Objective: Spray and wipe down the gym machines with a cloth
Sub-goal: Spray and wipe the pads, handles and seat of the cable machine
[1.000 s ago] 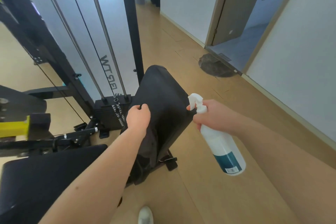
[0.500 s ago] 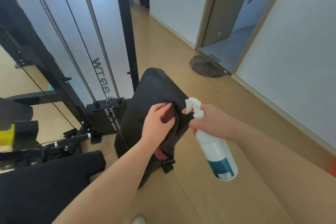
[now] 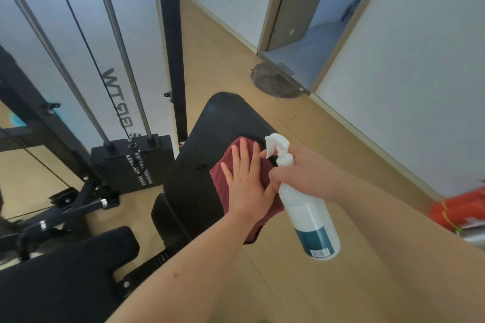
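A black padded backrest (image 3: 207,144) of a gym bench tilts up in the middle of the view. A dark red cloth (image 3: 223,181) lies spread on its right side. My left hand (image 3: 246,181) presses flat on the cloth with straight, spread fingers. My right hand (image 3: 304,173) grips the neck of a white spray bottle (image 3: 309,215) with a teal label, held just right of the cloth, nozzle pointing left toward the pad.
The bench's black seat pad (image 3: 60,278) is at the lower left. A cable machine with steel guide rods (image 3: 118,42) and a weight stack (image 3: 131,162) stands behind. A round mat (image 3: 273,81) lies by an open doorway. An orange object (image 3: 462,212) lies at the right edge.
My left hand moved from the pad's left edge onto its right side, then opened flat, spreading the red cloth. The bottle stayed close beside it.
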